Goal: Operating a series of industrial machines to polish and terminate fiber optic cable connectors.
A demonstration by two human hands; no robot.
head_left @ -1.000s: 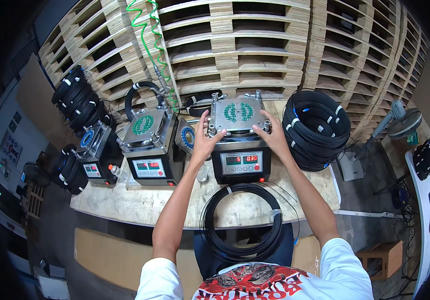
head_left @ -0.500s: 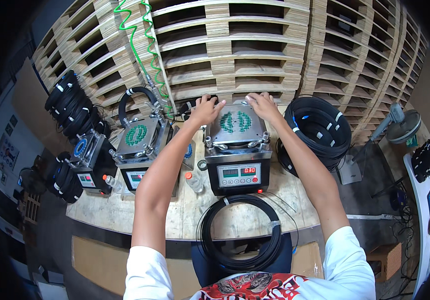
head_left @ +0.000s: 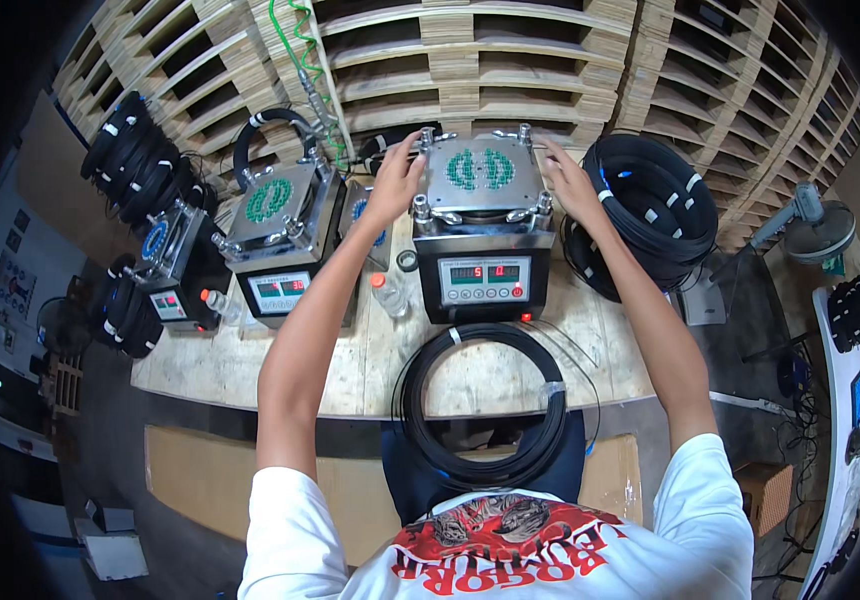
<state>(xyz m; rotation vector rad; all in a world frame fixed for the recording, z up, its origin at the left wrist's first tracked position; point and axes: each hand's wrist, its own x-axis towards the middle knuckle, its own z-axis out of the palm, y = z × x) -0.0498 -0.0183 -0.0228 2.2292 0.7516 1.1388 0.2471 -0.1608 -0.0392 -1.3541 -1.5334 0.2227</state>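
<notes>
In front of me stands a black and steel benchtop machine (head_left: pixel 485 280) with a digital panel. Its square metal plate (head_left: pixel 448 192) carries a rounded pattern of green pieces, probably connectors, and upright knobs and clamps stand at the plate's corners. At the plate's left edge, near the back, is my left hand (head_left: pixel 396 182), fingers stretched out. My right hand (head_left: pixel 572 184) is beside the right edge with its fingers extended and slightly blurred. Neither hand grips anything that I can see. Whether the fingertips touch the clamps is unclear. On the table (head_left: pixel 370 375), a coil of black cable (head_left: pixel 416 450) overhangs the front edge.
Two similar machines, one with green pieces (head_left: pixel 268 200) and one with blue pieces (head_left: pixel 155 238), stand to the left. Orange-capped bottles (head_left: pixel 388 297) sit between machines. Large black cable coils (head_left: pixel 690 190) lie right. Stacked wooden pallets (head_left: pixel 510 55) and a green air hose (head_left: pixel 305 50) are behind.
Both hands have moved from the plate's back corners out to its sides. The machine's left display now glows red. The view has shifted, so the bench appears higher.
</notes>
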